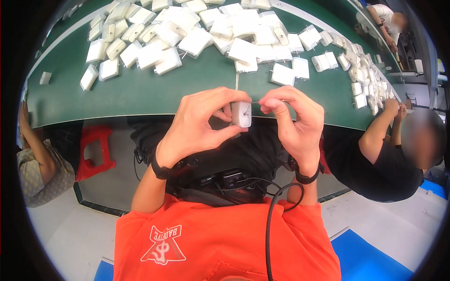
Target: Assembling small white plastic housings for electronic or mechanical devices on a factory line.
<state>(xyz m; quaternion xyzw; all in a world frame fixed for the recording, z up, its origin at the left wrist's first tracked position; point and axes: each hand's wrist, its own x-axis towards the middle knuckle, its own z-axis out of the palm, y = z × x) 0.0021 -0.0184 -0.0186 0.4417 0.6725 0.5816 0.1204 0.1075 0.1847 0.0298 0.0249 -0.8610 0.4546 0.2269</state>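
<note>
My left hand [199,119] grips a small white block-shaped casing [242,115] between thumb and fingers, just in front of the table's near edge. The casing's end face is turned up and shows a small dark spot or wire end at its middle. To its right, my right hand [296,122] has thumb and forefinger pinched on a thin wire-like strand [255,102] that reaches toward the casing's top. Whether the strand is joined to the casing cannot be made out. Beyond my hands lies a large heap of similar white casings [183,21], several with thin wires sticking out.
The green table [140,93] curves across in front of me. More casings [368,77] lie at the right, beside a co-worker in black [375,164]. At left are another person's arm [37,140] and a red stool [96,152]. A black cable [269,225] hangs over my chest.
</note>
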